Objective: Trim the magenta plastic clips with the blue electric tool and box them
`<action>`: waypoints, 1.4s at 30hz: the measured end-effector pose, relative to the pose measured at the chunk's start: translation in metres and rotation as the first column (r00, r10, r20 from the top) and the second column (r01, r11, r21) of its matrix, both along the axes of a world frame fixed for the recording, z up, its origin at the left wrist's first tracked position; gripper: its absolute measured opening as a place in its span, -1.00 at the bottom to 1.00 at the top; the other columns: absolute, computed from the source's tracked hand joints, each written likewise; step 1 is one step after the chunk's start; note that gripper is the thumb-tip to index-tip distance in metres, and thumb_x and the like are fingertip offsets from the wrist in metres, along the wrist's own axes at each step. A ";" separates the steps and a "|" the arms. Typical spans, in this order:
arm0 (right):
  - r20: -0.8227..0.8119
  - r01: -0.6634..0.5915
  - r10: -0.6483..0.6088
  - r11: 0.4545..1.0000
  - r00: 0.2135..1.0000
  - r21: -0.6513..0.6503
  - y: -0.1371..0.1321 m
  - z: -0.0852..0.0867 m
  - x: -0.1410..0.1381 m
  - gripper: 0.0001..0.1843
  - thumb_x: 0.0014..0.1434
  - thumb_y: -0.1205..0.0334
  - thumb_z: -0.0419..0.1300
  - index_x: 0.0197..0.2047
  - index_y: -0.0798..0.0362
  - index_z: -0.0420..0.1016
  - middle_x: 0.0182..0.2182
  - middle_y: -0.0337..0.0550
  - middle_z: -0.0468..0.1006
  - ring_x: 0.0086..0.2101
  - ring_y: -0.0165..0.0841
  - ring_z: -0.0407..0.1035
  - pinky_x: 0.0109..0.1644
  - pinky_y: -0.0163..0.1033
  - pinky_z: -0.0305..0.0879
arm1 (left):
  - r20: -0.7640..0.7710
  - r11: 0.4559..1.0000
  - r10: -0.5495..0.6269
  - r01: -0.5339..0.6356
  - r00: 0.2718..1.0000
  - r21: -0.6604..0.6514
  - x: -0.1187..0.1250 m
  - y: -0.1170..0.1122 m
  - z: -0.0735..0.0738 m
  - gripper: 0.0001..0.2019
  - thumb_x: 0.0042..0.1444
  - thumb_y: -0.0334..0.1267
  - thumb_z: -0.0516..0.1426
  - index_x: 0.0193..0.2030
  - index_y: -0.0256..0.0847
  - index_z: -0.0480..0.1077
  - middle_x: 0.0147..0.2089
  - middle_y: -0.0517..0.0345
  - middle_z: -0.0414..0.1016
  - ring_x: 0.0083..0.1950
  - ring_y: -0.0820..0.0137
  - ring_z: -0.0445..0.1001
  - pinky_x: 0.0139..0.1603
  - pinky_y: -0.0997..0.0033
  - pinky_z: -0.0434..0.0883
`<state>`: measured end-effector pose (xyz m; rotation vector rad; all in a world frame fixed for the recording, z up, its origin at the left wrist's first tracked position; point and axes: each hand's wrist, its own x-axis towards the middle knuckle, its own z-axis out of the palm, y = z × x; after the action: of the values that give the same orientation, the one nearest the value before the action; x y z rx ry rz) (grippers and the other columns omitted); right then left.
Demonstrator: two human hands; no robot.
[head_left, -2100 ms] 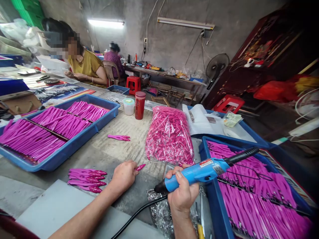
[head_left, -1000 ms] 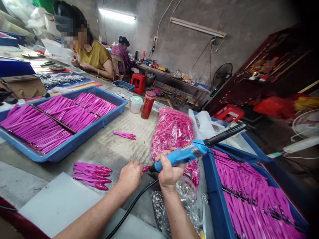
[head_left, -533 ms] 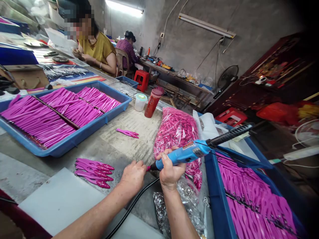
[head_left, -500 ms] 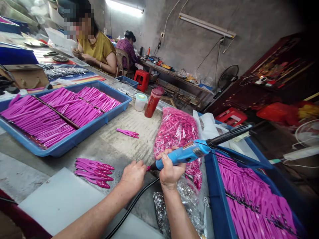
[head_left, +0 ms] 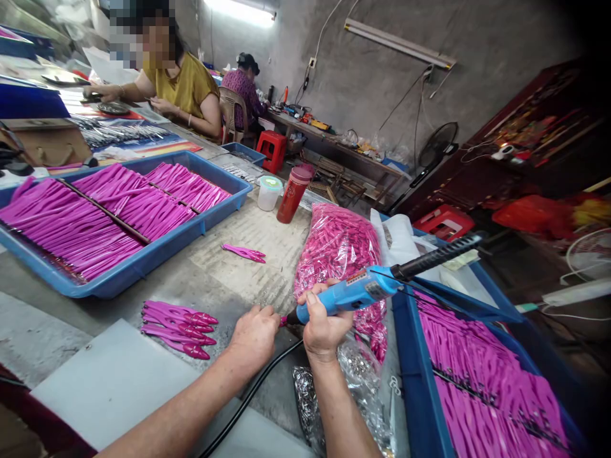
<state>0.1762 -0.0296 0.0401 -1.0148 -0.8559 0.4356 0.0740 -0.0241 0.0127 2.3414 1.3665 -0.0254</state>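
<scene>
Left hand (head_left: 255, 336): closed on pink piece (head_left: 282, 320), low over table (head_left: 214, 280). Right hand (head_left: 325, 327): clamped round blue driver (head_left: 356, 294). Driver, earlier over right tray (head_left: 410, 369), now tip against piece and steady. Loose pieces (head_left: 179, 321) lie left. Bag (head_left: 334, 254) lies behind.

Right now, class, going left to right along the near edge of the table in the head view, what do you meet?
Loose pile of pink pieces → left hand pinching one pink piece → right hand holding the blue tool → blue tray.
</scene>
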 end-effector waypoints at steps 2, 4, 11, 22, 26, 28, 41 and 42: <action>0.035 -0.006 0.006 1.000 0.999 -0.004 0.001 -0.002 -0.002 -0.64 -0.04 0.29 0.16 -0.19 0.11 0.09 -0.54 -0.33 0.30 -0.60 -0.49 0.28 -0.47 -0.34 0.23 | -0.001 1.000 0.002 -0.002 1.000 0.006 0.000 0.000 -0.001 -0.72 0.13 -0.36 -0.10 -0.24 -0.20 0.44 -0.21 -0.01 0.41 -0.09 0.23 0.33 -0.14 0.32 0.31; 0.045 0.003 -0.002 1.000 0.999 -0.024 0.002 -0.006 -0.004 -0.62 -0.06 0.29 0.17 -0.18 0.10 0.10 -0.54 -0.33 0.30 -0.59 -0.49 0.27 -0.47 -0.33 0.24 | -0.009 1.000 0.002 -0.002 1.000 0.004 0.000 0.000 -0.001 -0.71 0.14 -0.35 -0.11 -0.24 -0.19 0.44 -0.20 0.00 0.41 -0.09 0.22 0.32 -0.15 0.31 0.32; 0.096 -0.008 0.023 0.988 0.995 -0.151 0.011 -0.018 -0.007 -0.61 -0.13 0.21 0.21 -0.24 0.13 0.17 -0.52 -0.27 0.33 -0.58 -0.48 0.25 -0.47 -0.32 0.25 | -0.026 0.999 0.001 -0.002 1.000 -0.041 0.001 0.000 0.005 -0.68 0.10 -0.44 -0.12 -0.18 -0.18 0.42 -0.13 0.06 0.40 -0.08 0.25 0.32 -0.16 0.34 0.33; -0.058 0.031 -0.031 0.999 0.998 -0.008 -0.008 0.015 -0.002 -0.57 -0.11 0.22 0.21 -0.21 0.12 0.09 -0.55 -0.33 0.29 -0.62 -0.48 0.26 -0.49 -0.32 0.23 | -0.032 0.999 -0.023 0.024 0.999 0.029 -0.003 -0.002 0.004 -0.71 0.15 -0.41 -0.12 -0.20 -0.22 0.40 -0.17 0.01 0.40 -0.07 0.24 0.33 -0.14 0.34 0.30; -0.069 0.102 -0.100 0.994 0.993 0.030 -0.028 0.025 0.008 -0.57 -0.07 0.20 0.21 -0.19 0.13 0.11 -0.54 -0.31 0.28 -0.61 -0.45 0.28 -0.46 -0.29 0.24 | -0.020 0.998 -0.052 0.052 0.998 0.021 -0.005 -0.002 0.010 -0.76 0.17 -0.36 -0.09 -0.22 -0.23 0.39 -0.17 0.03 0.40 -0.07 0.26 0.34 -0.12 0.34 0.29; -0.074 0.127 -0.124 0.991 0.990 0.042 -0.038 0.026 0.013 -0.59 -0.06 0.21 0.20 -0.19 0.13 0.12 -0.54 -0.31 0.28 -0.60 -0.45 0.28 -0.46 -0.28 0.24 | -0.016 0.996 -0.091 0.091 0.996 0.015 -0.005 -0.004 0.012 -0.78 0.17 -0.34 -0.08 -0.24 -0.22 0.39 -0.18 0.06 0.40 -0.08 0.28 0.34 -0.12 0.35 0.29; -0.193 0.152 -0.136 0.986 0.972 0.073 -0.055 0.021 0.023 -0.64 -0.06 0.26 0.20 -0.21 0.11 0.16 -0.51 -0.31 0.28 -0.61 -0.45 0.29 -0.48 -0.27 0.24 | -0.043 0.972 -0.227 0.229 0.973 0.050 0.001 -0.014 0.007 -0.80 0.17 -0.35 -0.06 -0.27 -0.22 0.39 -0.21 0.08 0.40 -0.11 0.29 0.34 -0.14 0.35 0.27; -0.198 0.154 -0.136 0.985 0.971 0.074 -0.055 0.021 0.023 -0.64 -0.06 0.26 0.21 -0.21 0.11 0.16 -0.51 -0.30 0.28 -0.61 -0.44 0.29 -0.48 -0.28 0.24 | -0.046 0.972 -0.226 0.228 0.973 0.051 0.001 -0.014 0.007 -0.80 0.17 -0.36 -0.06 -0.27 -0.22 0.39 -0.21 0.08 0.40 -0.11 0.28 0.34 -0.14 0.35 0.27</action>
<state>0.1995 -0.0843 0.0607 -0.9297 -0.6182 0.3611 0.0752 -0.0384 0.0196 2.5456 1.1229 -0.1036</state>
